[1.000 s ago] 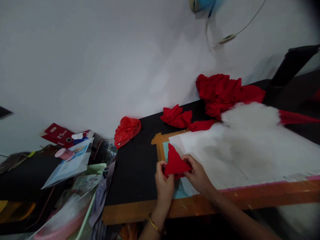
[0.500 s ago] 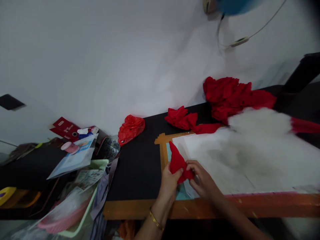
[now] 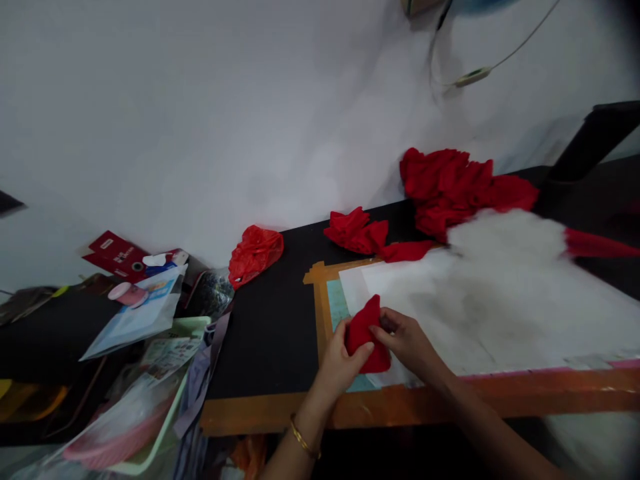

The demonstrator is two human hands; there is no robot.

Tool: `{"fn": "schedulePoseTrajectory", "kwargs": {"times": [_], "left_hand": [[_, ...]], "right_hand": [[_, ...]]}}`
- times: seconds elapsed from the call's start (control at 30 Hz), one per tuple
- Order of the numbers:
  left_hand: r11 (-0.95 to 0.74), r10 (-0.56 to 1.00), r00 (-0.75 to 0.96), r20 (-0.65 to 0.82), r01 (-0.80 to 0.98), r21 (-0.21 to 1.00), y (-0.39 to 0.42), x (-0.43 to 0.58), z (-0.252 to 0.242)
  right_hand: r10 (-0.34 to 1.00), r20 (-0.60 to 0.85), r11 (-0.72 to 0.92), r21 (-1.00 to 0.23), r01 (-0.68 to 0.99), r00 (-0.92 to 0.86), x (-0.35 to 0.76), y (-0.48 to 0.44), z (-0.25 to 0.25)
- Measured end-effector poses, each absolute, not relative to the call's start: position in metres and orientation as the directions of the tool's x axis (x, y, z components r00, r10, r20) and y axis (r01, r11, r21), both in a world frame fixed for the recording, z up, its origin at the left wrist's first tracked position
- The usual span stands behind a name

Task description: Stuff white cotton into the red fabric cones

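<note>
A small red cloth piece (image 3: 369, 337), tapering to a point at the top, is held upright over the near left part of the white sheet (image 3: 400, 293). My left hand (image 3: 343, 357) grips it from the left, thumb across its front. On its right edge my right hand (image 3: 403, 333) pinches the cloth between thumb and fingers. Behind the hands, a heap of white fluffy stuffing (image 3: 507, 237) rests on the sheet. A flat red cloth piece (image 3: 406, 251) and a small red cloth bundle (image 3: 356, 231) lie along the back.
A big pile of red cloth (image 3: 450, 190) sits by the wall, near a dark upright stand (image 3: 595, 143). A red plastic bag (image 3: 257, 253) is on the black tabletop (image 3: 265, 333). To the left stands a pale green basket (image 3: 193, 327). Brown tape (image 3: 440, 405) lines the front edge.
The cloth piece has been turned; its point now leans right and its body looks smoother and broader. My right hand has shifted to its upper right edge. The view has moved slightly.
</note>
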State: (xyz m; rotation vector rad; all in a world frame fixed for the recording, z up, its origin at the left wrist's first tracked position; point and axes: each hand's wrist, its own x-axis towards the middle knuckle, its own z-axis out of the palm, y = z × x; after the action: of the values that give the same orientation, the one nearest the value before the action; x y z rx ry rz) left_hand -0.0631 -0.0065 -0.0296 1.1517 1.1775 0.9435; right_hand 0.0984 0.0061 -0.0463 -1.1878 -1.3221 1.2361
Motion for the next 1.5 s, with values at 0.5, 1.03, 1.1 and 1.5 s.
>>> {"fn": "schedulePoseTrajectory", "kwargs": {"times": [0.5,1.03,1.1,1.5], "left_hand": [[-0.08,0.991,0.132,0.032,0.378,0.922,0.003,-0.048,-0.032],[0.321,0.911,-0.095,-0.401,-0.447,0.835,0.017,-0.051,-0.04],[0.297,0.908,-0.103,-0.405,-0.523,0.799,0.02,-0.051,-0.037],[0.229,0.909,-0.149,-0.389,-0.601,0.766,0.008,-0.035,-0.025]], "right_hand": [[0.985,-0.166,-0.169,-0.981,-0.094,-0.043,0.096,0.004,-0.042],[0.947,0.201,0.147,-0.965,0.219,0.25,0.099,0.005,-0.031],[0.903,0.411,0.341,-0.865,0.369,0.128,0.099,-0.011,-0.03],[0.692,0.718,0.552,-0.591,0.588,0.071,0.084,-0.033,-0.053]]}}
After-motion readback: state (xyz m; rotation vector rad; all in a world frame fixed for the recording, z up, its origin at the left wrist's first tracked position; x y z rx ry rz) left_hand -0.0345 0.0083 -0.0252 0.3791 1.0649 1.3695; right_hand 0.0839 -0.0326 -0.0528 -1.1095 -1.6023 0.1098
